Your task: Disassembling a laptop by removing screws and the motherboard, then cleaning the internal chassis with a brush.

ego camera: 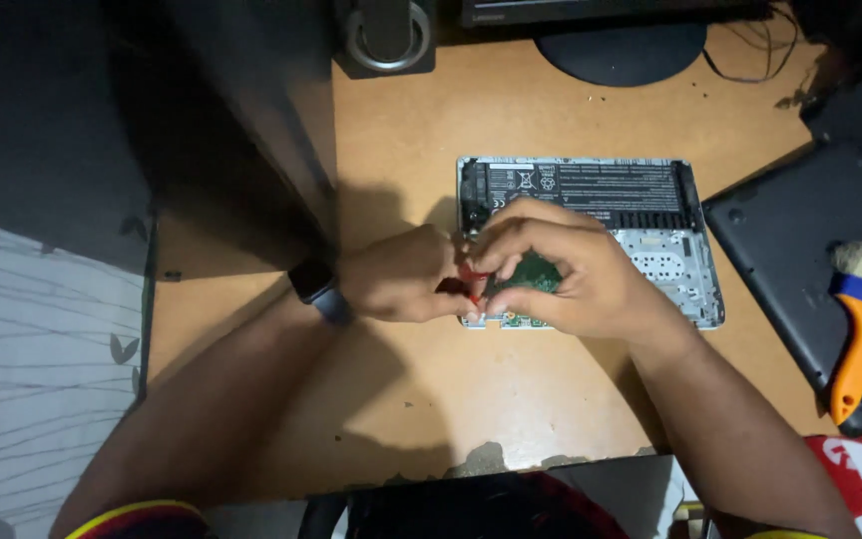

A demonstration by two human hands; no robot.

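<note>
Wooden table (511,399) with an opened laptop (650,235) lying bottom-up in the middle, its black battery with a white-printed label along the far edge. Both hands meet over its near left corner: left hand (401,274) and right hand (561,269) pinch a small red tool (471,279) just beside the green circuit board (536,274).

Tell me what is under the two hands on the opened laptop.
Under the left hand and right hand a green circuit board shows inside the opened laptop, and a small red thing sits between the fingers. The rest of the board is covered.
</note>
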